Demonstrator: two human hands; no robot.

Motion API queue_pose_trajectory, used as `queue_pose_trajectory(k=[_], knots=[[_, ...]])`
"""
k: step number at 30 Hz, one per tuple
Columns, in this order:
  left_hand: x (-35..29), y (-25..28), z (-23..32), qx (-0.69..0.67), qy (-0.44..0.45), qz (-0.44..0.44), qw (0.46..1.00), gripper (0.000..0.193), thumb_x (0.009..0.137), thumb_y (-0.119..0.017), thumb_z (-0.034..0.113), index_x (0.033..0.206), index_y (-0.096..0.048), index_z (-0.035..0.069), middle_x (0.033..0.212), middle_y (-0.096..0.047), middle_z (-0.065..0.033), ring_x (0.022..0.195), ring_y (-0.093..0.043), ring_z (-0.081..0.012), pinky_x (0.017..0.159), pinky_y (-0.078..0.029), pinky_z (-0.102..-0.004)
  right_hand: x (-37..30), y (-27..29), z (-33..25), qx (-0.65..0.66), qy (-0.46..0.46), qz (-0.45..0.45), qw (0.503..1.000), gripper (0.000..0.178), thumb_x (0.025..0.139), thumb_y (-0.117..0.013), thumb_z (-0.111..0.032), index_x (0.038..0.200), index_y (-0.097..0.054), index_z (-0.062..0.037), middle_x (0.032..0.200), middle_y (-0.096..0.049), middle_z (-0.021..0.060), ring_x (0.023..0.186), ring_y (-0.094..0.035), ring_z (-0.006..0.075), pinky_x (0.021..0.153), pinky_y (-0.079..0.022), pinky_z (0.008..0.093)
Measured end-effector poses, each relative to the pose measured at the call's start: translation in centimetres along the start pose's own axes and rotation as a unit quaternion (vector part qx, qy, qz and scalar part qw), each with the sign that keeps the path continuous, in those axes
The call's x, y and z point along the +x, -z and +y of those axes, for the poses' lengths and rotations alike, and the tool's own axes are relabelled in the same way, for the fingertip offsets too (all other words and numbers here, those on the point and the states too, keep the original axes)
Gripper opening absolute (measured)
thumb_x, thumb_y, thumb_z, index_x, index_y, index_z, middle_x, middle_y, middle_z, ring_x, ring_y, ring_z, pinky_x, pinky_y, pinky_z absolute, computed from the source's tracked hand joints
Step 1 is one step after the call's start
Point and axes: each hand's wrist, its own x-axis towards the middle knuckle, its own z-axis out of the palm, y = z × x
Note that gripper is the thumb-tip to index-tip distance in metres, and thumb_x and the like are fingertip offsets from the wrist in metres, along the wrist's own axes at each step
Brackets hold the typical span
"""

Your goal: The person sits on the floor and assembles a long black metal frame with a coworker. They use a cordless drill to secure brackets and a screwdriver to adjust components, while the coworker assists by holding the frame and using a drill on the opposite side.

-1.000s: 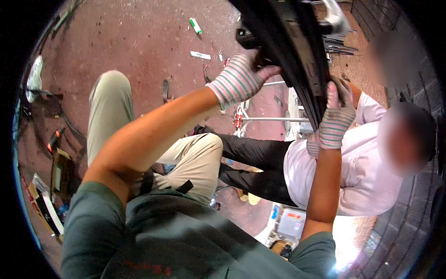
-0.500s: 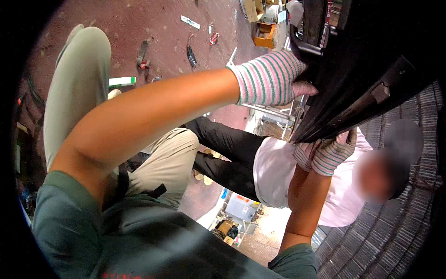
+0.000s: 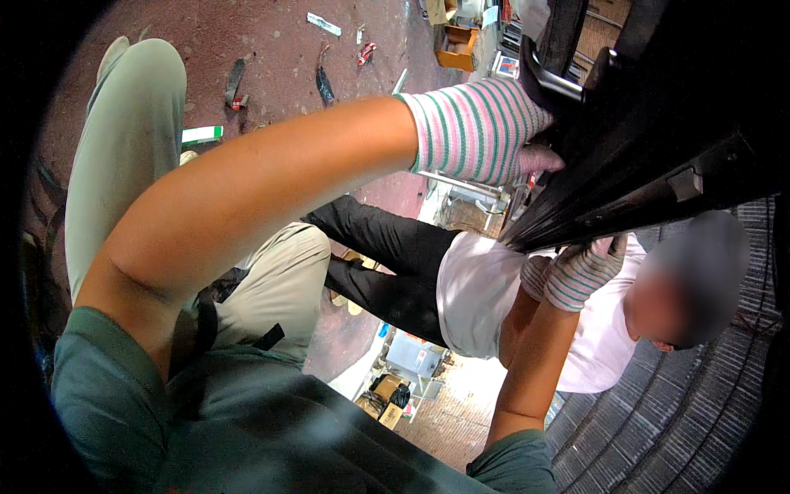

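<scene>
A large black panel-like part (image 3: 642,156) with ribbed edges fills the upper right, held up in front of me. My left hand (image 3: 485,132), in a pink and green striped glove, grips its upper left edge. My right hand (image 3: 580,267), in the same kind of glove, holds its lower edge from underneath. Most of the black part runs out of view to the right.
Another person in a white shirt (image 3: 494,296) and black trousers (image 3: 387,247) sits on the floor just below the black part. Tools and scraps (image 3: 321,82) lie on the reddish floor, an orange crate (image 3: 457,49) stands beyond, and a box of parts (image 3: 411,362) sits below.
The view has tilted down and closer. The black part now looms larger at the upper right, and both gloved hands stay on it.
</scene>
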Motion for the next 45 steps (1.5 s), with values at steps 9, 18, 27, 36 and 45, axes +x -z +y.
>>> queue_pose_trajectory(k=[9, 18, 27, 36, 45], knots=[[0.2, -1.3, -1.1, -0.037, -0.066, 0.050, 0.996, 0.047, 0.091, -0.063, 0.046, 0.091, -0.069, 0.000, 0.079, -0.065, -0.0228, 0.078, -0.064, -0.0420, 0.067, -0.052, -0.0458, 0.4, 0.8, 1.6, 0.056, 0.043, 0.014, 0.997, 0.044, 0.090, -0.066, -0.023, 0.122, -0.057, 0.0061, 0.116, -0.063, 0.0134, 0.102, -0.063, 0.0240, 0.094, -0.051, 0.0356], [0.3, -0.7, -0.4, 0.034, -0.017, 0.004, 0.999, 0.045, 0.092, -0.060, 0.048, 0.097, -0.071, 0.005, 0.081, -0.067, -0.0210, 0.078, -0.064, -0.0425, 0.067, -0.053, -0.0458, 0.4, 1.2, 2.3, 0.088, 0.048, 0.011, 0.995, 0.045, 0.089, -0.066, -0.021, 0.121, -0.057, 0.0077, 0.116, -0.063, 0.0139, 0.102, -0.062, 0.0239, 0.095, -0.049, 0.0363], [0.3, -0.8, -0.2, -0.030, -0.072, 0.067, 0.995, 0.037, 0.091, -0.064, 0.039, 0.099, -0.071, 0.004, 0.086, -0.068, -0.0217, 0.082, -0.065, -0.0401, 0.070, -0.053, -0.0439, 0.0, 0.2, 0.8, 0.048, 0.059, -0.004, 0.997, 0.046, 0.090, -0.065, -0.025, 0.120, -0.056, 0.0083, 0.116, -0.062, 0.0135, 0.104, -0.060, 0.0237, 0.095, -0.048, 0.0353], [0.2, -1.6, -1.5, -0.135, -0.019, -0.013, 0.991, 0.033, 0.091, -0.067, 0.013, 0.121, -0.060, 0.002, 0.115, -0.066, -0.0149, 0.108, -0.065, -0.0241, 0.092, -0.052, -0.0362, 2.9, 3.4, -1.2, -0.139, 0.075, -0.109, 0.981, 0.019, 0.089, -0.065, -0.005, 0.103, -0.067, 0.0072, 0.108, -0.067, 0.0125, 0.103, -0.061, 0.0205, 0.094, -0.046, 0.0309], [0.4, -2.1, -1.3, -0.262, -0.035, 0.026, 0.964, 0.036, 0.094, -0.065, 0.026, 0.116, -0.062, -0.002, 0.103, -0.070, -0.0168, 0.097, -0.069, -0.0298, 0.083, -0.055, -0.0381, 8.9, 3.7, -6.6, -0.253, 0.019, -0.341, 0.905, 0.018, 0.081, -0.072, -0.001, 0.098, -0.070, 0.0038, 0.098, -0.069, 0.0107, 0.090, -0.066, 0.0167, 0.081, -0.052, 0.0276]])
